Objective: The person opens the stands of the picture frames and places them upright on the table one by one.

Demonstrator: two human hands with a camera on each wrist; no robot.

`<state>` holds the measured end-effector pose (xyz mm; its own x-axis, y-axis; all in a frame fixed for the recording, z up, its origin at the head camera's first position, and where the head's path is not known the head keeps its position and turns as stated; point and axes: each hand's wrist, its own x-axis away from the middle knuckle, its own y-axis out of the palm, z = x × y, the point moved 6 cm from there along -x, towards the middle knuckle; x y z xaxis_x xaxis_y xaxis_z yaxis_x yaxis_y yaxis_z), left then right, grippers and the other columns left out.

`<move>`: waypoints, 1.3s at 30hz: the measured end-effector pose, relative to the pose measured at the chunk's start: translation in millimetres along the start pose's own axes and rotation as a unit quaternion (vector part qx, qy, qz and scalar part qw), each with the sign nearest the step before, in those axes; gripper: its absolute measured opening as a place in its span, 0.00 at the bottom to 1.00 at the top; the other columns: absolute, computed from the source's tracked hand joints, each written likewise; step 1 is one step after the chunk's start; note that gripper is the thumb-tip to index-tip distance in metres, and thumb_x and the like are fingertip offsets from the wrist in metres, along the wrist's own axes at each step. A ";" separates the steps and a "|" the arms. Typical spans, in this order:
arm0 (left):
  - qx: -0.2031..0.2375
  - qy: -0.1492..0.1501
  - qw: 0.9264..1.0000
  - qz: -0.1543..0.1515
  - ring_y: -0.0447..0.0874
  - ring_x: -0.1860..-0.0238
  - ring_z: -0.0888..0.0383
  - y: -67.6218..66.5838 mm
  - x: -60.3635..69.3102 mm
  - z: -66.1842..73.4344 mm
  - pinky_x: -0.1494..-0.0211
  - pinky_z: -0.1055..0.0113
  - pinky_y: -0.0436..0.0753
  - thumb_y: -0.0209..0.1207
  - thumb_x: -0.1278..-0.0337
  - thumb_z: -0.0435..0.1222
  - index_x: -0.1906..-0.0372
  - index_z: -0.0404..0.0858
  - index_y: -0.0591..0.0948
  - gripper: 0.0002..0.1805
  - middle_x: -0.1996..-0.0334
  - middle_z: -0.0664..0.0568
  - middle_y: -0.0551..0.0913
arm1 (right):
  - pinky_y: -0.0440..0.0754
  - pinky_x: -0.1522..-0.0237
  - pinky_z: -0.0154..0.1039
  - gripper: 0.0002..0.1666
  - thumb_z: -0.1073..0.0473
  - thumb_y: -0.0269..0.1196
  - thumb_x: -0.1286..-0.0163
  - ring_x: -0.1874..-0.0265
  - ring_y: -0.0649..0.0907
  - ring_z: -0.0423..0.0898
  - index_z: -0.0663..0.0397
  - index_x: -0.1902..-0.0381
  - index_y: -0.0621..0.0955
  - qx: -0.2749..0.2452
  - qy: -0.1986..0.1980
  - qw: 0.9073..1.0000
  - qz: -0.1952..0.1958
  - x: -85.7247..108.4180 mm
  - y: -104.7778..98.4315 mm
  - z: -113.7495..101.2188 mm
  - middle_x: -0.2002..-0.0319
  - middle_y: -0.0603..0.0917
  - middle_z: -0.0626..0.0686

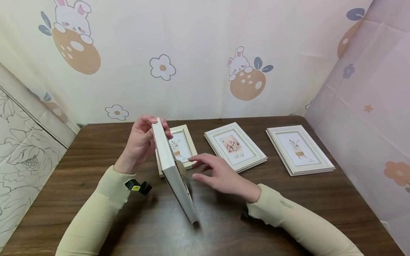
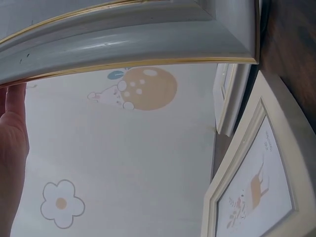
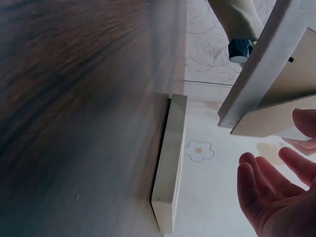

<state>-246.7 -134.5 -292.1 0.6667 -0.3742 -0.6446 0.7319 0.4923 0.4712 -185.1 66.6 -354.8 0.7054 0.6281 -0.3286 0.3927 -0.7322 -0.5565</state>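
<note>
My left hand (image 1: 141, 140) grips the top of a white picture frame (image 1: 178, 188), thumb on one side and fingers on the other. The frame stands tilted, its lower end at the tabletop. In the left wrist view its grey-white moulding (image 2: 148, 42) shows gold-coloured edges. A brown stand flap (image 3: 276, 117) sticks out from the back. My right hand (image 1: 221, 174) hovers by that back with fingers spread and loosely bent, holding nothing. Whether the right thumb touches the flap is hard to tell in the right wrist view.
Behind the held one lies a cream picture frame (image 1: 191, 144), partly hidden. A stack of white frames (image 1: 253, 158) with a flower print lies right of it. Another stack (image 1: 320, 156) lies farther right on the dark wooden table (image 1: 224, 227). A patterned curtain (image 1: 198, 96) hangs behind.
</note>
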 end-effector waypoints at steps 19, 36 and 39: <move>-0.021 -0.005 1.000 0.006 0.86 0.61 0.48 1.4 -0.5 -0.9 0.51 0.56 0.85 0.60 0.39 0.27 0.58 0.35 0.82 0.06 0.59 0.39 0.82 | 0.81 0.47 0.37 0.34 0.58 0.72 0.36 0.45 0.81 0.42 0.52 0.34 0.75 0.001 -0.007 1.000 -0.025 -13.5 14.3 2.2 0.41 0.80 0.46; -0.043 -0.006 0.999 0.014 0.86 0.61 0.48 -5.1 3.1 0.5 0.52 0.55 0.85 0.61 0.40 0.27 0.59 0.36 0.82 0.06 0.59 0.39 0.82 | 0.79 0.42 0.47 0.30 0.61 0.68 0.33 0.44 0.80 0.43 0.50 0.34 0.75 -0.003 -0.040 0.999 -0.012 -11.1 12.8 3.5 0.44 0.78 0.49; -0.048 -0.008 0.999 0.011 0.86 0.61 0.48 -7.3 3.7 1.3 0.52 0.54 0.85 0.61 0.39 0.27 0.58 0.36 0.82 0.06 0.59 0.39 0.82 | 0.78 0.42 0.47 0.30 0.62 0.68 0.33 0.44 0.80 0.43 0.52 0.34 0.75 0.002 -0.038 0.999 -0.005 -10.9 12.2 4.6 0.45 0.76 0.49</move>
<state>-249.4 -140.6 -297.2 0.6855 -0.3747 -0.6242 0.7002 0.5742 0.4243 -190.6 52.0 -361.5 0.6546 0.6536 -0.3799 0.3968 -0.7248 -0.5632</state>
